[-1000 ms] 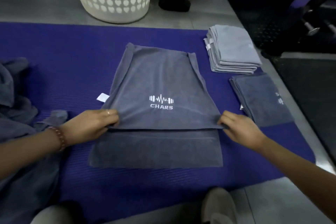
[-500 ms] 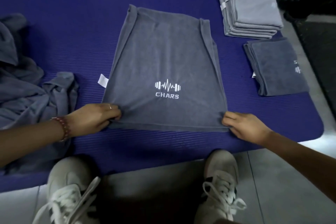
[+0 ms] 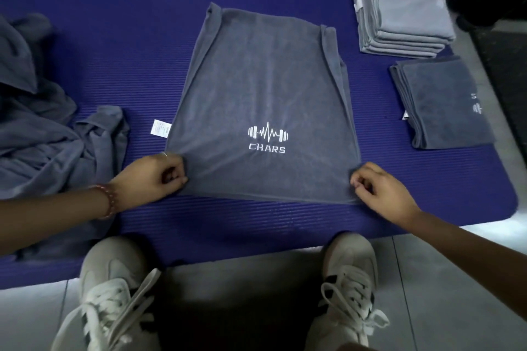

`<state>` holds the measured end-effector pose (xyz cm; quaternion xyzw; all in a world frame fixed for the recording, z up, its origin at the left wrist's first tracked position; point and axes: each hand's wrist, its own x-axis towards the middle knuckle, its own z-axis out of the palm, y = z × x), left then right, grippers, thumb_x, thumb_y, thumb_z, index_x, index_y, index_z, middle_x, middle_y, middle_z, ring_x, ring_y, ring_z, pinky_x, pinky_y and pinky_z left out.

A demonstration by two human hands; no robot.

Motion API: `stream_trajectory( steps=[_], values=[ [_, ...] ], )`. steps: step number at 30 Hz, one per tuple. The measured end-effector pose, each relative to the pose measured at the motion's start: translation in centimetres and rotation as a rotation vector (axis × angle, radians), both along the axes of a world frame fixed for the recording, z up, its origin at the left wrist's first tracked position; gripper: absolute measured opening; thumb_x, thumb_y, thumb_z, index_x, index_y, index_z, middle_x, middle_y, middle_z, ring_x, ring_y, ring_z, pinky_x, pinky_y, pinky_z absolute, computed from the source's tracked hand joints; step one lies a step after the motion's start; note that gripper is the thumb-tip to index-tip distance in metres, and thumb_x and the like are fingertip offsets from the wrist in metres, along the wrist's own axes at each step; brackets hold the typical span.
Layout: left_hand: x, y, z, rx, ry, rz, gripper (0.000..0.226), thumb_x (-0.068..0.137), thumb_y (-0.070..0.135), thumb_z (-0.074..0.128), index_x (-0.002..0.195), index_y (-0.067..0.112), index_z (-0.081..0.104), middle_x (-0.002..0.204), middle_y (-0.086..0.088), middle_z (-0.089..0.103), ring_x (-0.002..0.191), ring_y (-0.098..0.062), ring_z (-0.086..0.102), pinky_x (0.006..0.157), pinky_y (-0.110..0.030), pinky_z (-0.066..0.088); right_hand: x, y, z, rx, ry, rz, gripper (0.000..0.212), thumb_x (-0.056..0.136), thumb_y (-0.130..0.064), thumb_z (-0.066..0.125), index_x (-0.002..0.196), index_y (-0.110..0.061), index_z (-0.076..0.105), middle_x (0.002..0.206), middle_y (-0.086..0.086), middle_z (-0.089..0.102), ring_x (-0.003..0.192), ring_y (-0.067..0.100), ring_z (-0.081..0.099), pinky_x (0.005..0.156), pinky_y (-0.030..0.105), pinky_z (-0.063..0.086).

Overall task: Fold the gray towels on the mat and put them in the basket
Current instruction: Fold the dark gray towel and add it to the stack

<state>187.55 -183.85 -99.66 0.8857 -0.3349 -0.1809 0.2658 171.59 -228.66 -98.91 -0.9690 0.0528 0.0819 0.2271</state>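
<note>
A dark gray towel [image 3: 265, 94] with a white "CHARS" logo lies folded in half on the purple mat [image 3: 114, 37], its open edges at the near side. My left hand [image 3: 154, 177] pinches its near left corner with curled fingers. At the near right corner my right hand [image 3: 379, 191] does the same. A heap of unfolded gray towels [image 3: 42, 128] lies at the mat's left end. The basket is out of view.
A stack of folded light gray towels [image 3: 405, 8] sits at the mat's far right, with a folded dark gray towel [image 3: 442, 102] just in front of it. My two white shoes [image 3: 114, 293] stand on the tiled floor at the mat's near edge.
Both hands pulled the towel's upper layer toward me until its edge met the lower one. The view tilted down, so the basket left the frame and my shoes appeared.
</note>
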Motion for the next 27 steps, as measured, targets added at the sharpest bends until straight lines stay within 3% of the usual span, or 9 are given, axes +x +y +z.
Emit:
stream_trajectory(
  steps=[2,4,7,11,15,20,23,25,27],
  values=[
    [-0.4,-0.5,-1.0,-0.084,-0.007,0.294,0.027,0.073,0.008,0.074,0.089,0.023,0.059,0.092,0.000,0.053,0.083,-0.010,0.050,0.079,-0.029,0.043,0.5,1.2,-0.5,0.037,0.029,-0.210,0.024,0.085,-0.023,0.064,0.107,-0.016,0.054,0.105,-0.005,0.042,0.071,0.015,0.053,0.068,0.031,0.044],
    [-1.0,-1.3,-1.4,-0.025,0.003,0.541,0.040,0.069,0.000,0.077,0.105,0.007,0.060,0.110,-0.020,0.046,0.107,-0.030,0.043,0.097,-0.031,0.033,0.9,2.2,-0.7,0.063,0.064,-0.416,0.039,0.083,-0.018,0.070,0.116,-0.015,0.049,0.110,-0.002,0.038,0.075,0.020,0.054,0.071,0.030,0.042],
    [-1.8,-2.3,-1.0,0.033,0.090,0.580,0.042,0.075,-0.003,0.070,0.114,0.008,0.058,0.119,-0.025,0.041,0.112,-0.038,0.041,0.099,-0.031,0.029,1.3,2.9,-0.4,0.180,0.043,-0.536,0.044,0.080,-0.013,0.071,0.117,-0.017,0.046,0.107,-0.001,0.042,0.078,0.017,0.052,0.070,0.028,0.039],
    [-1.4,-2.4,-0.3,0.102,0.078,0.400,0.038,0.079,-0.002,0.064,0.114,0.012,0.056,0.113,-0.015,0.040,0.093,-0.031,0.051,0.088,-0.035,0.041,1.8,2.4,0.0,0.358,0.112,-0.407,0.046,0.081,-0.002,0.067,0.113,-0.025,0.043,0.084,-0.006,0.056,0.065,0.009,0.053,0.058,0.023,0.038],
    [-0.6,-2.2,0.2,0.148,0.105,0.362,0.033,0.081,0.006,0.066,0.110,0.020,0.058,0.103,-0.007,0.049,0.091,-0.025,0.051,0.079,-0.031,0.036,2.4,1.8,0.0,0.193,0.193,-0.339,0.046,0.076,-0.005,0.068,0.107,-0.033,0.051,0.097,0.003,0.043,0.076,0.011,0.046,0.071,0.025,0.040],
    [0.2,-1.6,0.6,0.078,0.085,0.332,0.034,0.076,0.005,0.074,0.106,0.018,0.066,0.094,-0.003,0.053,0.084,-0.021,0.049,0.077,-0.028,0.034,3.9,1.7,1.0,0.217,0.195,-0.310,0.047,0.073,0.010,0.063,0.108,-0.022,0.060,0.104,0.008,0.029,0.095,0.012,0.029,0.078,-0.003,0.030],
    [1.0,-1.3,1.8,0.089,0.180,0.289,0.033,0.070,0.004,0.079,0.099,0.014,0.068,0.081,-0.009,0.062,0.066,-0.018,0.057,0.064,-0.022,0.040,5.6,1.3,2.2,0.136,0.471,-0.050,0.042,0.075,0.008,0.062,0.104,-0.022,0.059,0.107,0.012,0.042,0.099,0.021,0.043,0.089,0.016,0.039],
    [1.6,-1.2,2.8,0.097,0.381,0.242,0.026,0.068,0.001,0.080,0.087,0.014,0.067,0.051,-0.003,0.059,0.039,-0.011,0.052,0.044,-0.016,0.041,6.9,1.4,3.5,0.143,0.695,0.060,0.033,0.079,0.008,0.058,0.097,-0.020,0.060,0.105,0.007,0.052,0.085,0.020,0.055,0.069,0.025,0.051],
    [2.5,-1.2,3.5,0.111,0.529,0.183,0.025,0.068,0.000,0.080,0.081,0.017,0.068,0.039,0.001,0.052,0.030,-0.007,0.043,0.037,-0.014,0.035,8.0,1.5,4.8,0.154,0.906,0.087,0.031,0.082,0.007,0.052,0.094,-0.019,0.063,0.096,0.004,0.048,0.071,0.012,0.051,0.054,0.019,0.050]
  ],
)
